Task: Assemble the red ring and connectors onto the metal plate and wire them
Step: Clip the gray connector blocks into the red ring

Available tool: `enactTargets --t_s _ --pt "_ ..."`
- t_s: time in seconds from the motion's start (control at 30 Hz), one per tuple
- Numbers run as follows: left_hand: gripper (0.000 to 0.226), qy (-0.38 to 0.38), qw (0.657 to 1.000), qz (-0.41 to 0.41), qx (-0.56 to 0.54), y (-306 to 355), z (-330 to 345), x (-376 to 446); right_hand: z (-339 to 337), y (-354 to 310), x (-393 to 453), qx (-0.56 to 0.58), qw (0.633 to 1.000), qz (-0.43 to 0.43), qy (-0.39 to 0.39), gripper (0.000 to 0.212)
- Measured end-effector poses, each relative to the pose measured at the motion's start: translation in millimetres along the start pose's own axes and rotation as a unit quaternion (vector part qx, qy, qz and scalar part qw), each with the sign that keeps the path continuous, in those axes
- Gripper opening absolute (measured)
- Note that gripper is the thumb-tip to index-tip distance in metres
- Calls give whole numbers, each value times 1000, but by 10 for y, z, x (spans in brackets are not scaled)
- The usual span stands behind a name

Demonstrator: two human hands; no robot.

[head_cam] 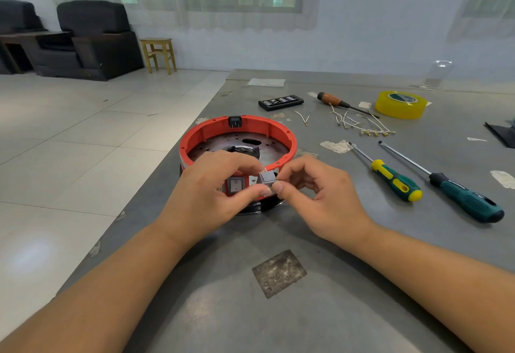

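2 hands meet at the near wall of the red ring [252, 127]: left hand [211, 185] and right hand [315, 188] both pinch a small grey switch [267, 178] against it. That ring sits on the metal plate [267, 146] on the grey table [362, 283]. Loose wires [359, 124] and 3 screwdrivers lie well apart to the right.

Two bare forearms, no sleeves, left hand [211, 193] and right hand [320, 196] (ungloved) — short, plain fingernails
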State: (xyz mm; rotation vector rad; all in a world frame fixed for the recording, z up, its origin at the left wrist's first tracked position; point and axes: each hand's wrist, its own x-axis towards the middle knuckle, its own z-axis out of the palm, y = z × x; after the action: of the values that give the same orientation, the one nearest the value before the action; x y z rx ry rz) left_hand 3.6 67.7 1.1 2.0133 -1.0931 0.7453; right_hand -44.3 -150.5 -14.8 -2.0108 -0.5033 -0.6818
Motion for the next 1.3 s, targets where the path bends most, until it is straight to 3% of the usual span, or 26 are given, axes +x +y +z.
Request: enactTargets --t_s 0.23,0.5,0.73,0.9,1.07,1.3 --pt "49 -49 998 -33 13 -140 -26 8 6 -20 8 40 998 40 -25 9" --pt "50 -101 989 -104 8 -265 -110 -9 37 -31 9 39 996 43 -61 12" --pt "50 -107 990 -87 7 -278 -100 -4 71 -31 35 45 996 46 -62 9" --pt "60 -78 995 -30 58 -214 -50 -11 23 -21 30 160 980 110 -40 9" --pt "44 -63 996 -4 68 -134 4 10 18 -51 38 272 951 141 -36 10" --pt "29 -60 998 -1 12 -70 25 6 25 -57 45 286 944 165 -25 16"
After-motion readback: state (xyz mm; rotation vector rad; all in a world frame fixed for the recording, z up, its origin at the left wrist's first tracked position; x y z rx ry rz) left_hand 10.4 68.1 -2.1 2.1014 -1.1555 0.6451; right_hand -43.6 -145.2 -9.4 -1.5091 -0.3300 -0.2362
